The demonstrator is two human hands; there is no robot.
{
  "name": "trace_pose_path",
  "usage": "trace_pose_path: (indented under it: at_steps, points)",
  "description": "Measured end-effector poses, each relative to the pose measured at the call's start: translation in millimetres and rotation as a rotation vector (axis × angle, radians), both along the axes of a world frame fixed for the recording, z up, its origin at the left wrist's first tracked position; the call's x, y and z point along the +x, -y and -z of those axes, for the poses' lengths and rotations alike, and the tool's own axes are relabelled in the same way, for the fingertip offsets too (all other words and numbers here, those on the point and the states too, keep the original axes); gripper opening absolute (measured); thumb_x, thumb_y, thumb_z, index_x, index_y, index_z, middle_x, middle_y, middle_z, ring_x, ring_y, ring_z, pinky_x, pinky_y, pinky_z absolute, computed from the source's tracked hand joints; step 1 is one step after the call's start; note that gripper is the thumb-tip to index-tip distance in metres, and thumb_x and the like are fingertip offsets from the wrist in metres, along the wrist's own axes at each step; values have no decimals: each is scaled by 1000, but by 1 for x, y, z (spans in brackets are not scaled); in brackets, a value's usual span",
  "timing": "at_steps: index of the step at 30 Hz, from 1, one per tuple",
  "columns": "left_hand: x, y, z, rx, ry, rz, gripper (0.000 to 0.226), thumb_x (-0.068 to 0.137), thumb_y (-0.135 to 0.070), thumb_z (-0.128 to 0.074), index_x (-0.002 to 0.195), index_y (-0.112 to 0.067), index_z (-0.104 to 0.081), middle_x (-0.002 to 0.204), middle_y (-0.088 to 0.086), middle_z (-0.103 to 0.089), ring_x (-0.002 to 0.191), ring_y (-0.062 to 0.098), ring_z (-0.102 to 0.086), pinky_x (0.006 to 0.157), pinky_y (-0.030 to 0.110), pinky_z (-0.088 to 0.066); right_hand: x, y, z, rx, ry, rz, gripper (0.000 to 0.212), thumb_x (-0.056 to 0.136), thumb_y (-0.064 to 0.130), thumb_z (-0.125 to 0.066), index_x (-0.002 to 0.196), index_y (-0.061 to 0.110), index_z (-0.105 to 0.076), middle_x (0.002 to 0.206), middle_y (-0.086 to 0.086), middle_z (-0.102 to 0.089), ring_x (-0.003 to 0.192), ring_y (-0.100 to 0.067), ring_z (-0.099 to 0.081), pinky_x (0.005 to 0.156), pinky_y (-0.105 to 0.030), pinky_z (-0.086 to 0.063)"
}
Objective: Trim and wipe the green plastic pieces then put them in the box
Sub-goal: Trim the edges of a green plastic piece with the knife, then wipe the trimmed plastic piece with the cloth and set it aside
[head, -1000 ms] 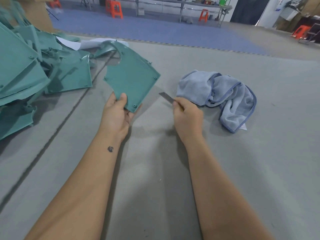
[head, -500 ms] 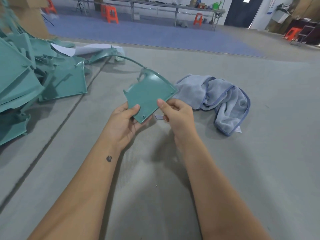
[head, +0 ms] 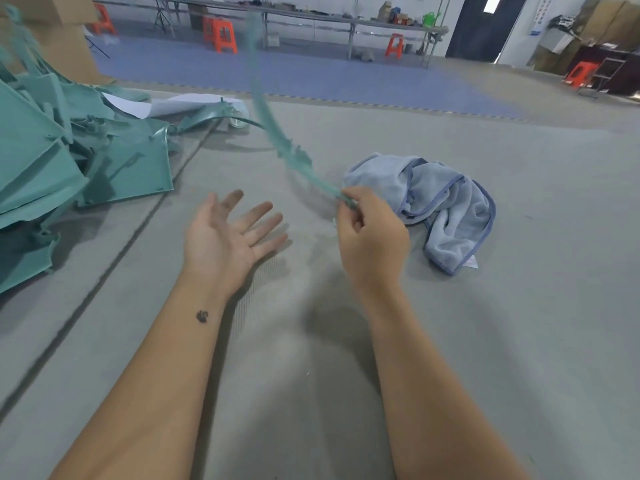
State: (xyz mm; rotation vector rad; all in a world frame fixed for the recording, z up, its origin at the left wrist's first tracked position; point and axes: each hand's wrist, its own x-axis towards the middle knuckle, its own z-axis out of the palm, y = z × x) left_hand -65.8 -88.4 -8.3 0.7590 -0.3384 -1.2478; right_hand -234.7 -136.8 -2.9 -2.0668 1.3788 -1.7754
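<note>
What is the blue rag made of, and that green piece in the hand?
The rag looks like soft, fuzzy cloth: it lies crumpled in folds with a stitched darker edge. The green piece, pinched by the right hand, is blurred, but looks like thin smooth plastic, probably like the pile.

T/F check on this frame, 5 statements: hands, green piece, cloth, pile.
1. The left hand is open, palm up. True.
2. The right hand pinches the green piece. True.
3. The cloth lies left of the left hand. False: it lies to the right, beyond the right hand.
4. Both hands hold the green piece. False: only the right hand does.
5. The pile of green pieces sits at the left. True.
</note>
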Motion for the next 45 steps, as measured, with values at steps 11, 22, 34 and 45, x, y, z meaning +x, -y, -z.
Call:
trace_pose_path:
  at_steps: [11, 22, 34, 45]
  points:
    - [-13, 10, 9, 195, 335, -201, 64, 90, 9, -53, 143, -15, -28, 108, 11, -62, 79, 18, -68, 53, 34, -58, 7, -7, 6, 341, -399, -384, 24, 90, 36, -63, 72, 20, -60, 61, 5, -47, 64, -15, -44, 59, -33, -33]
    - [-11, 12, 9, 177, 352, -235, 25, 88, 5, -48, 94, -16, -61, 76, -1, -70, 61, 11, -68, 49, 24, -52, -37, 43, 9, 805, -58, 103, 33, 92, 31, -52, 121, 27, -66, 139, -5, -50, 128, -29, -42, 108, -37, -33]
    - [-8, 13, 8, 144, 347, -275, 18, 99, -19, -52, 90, -24, -67, 78, -5, -74, 73, 13, -70, 74, 34, -58, -36, 39, 2, 441, 607, 26, 12, 81, 1, -66, 86, 12, -68, 72, 7, -61, 66, -3, -57, 65, -13, -46]
    - [-11, 14, 8, 101, 208, -251, 18, 103, -14, -41, 100, -21, -58, 88, 5, -68, 74, 19, -68, 64, 31, -58, 31, -30, -29, 651, 168, -948, 27, 75, -5, -56, 76, 21, -62, 71, -10, -68, 71, -23, -61, 66, -35, -52]
